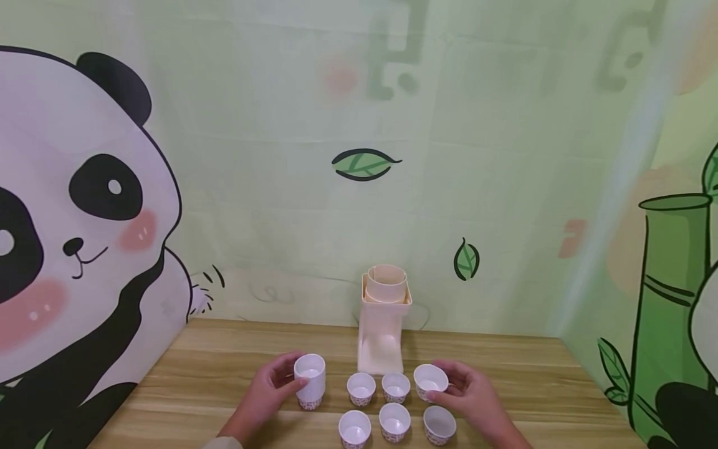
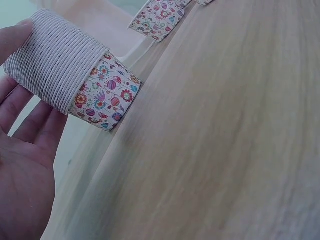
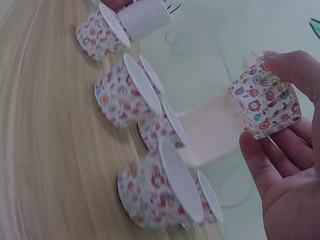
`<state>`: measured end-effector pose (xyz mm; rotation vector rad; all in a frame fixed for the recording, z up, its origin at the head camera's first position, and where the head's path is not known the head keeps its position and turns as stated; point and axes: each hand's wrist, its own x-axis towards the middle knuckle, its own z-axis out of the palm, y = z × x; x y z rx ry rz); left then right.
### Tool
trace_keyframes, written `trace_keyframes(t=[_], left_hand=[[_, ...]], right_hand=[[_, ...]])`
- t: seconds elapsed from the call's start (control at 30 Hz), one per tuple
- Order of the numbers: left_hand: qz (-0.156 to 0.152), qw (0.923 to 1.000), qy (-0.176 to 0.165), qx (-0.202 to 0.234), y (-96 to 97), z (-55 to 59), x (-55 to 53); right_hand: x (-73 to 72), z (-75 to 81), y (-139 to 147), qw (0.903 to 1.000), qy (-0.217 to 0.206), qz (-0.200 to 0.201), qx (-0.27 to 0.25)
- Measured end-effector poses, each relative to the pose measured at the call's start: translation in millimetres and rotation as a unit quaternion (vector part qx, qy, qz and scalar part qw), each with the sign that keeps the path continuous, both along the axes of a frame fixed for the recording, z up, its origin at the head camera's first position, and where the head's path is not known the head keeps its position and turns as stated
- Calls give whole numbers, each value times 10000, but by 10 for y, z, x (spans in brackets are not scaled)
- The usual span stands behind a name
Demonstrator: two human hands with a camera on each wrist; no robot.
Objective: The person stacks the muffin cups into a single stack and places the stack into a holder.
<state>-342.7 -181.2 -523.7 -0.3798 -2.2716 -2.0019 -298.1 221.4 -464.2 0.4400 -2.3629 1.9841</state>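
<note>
Across a gap from standing cups point(image 1: 394, 422), left hand point(image 1: 272, 383) grips stack point(image 1: 313, 385).

Looks onto a wood-grain table point(image 1: 550, 386) before a pale green wall point(image 1: 269, 206) printed with a large panda point(image 1: 90, 249), leaves point(image 1: 364, 165) and green bamboo point(image 1: 667, 324).

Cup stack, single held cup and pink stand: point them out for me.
Cup stack point(image 2: 71, 71): left wrist view, ribbed side.
Single held cup point(image 3: 264, 102): right wrist view, flowered side.
Pink stand point(image 1: 381, 324): head view, upright column.
</note>
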Motion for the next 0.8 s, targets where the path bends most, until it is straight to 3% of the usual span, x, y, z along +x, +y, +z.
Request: trace_keyframes(t=[0.4,0.8], left_hand=[[8,9999,-51,-93,-1,26,11],[-74,9999,-93,-77,-9,44,14]], right_hand=[[-25,21,-287,9990,135,359,-239],[-22,20,-543,9980,-63,324,-534]])
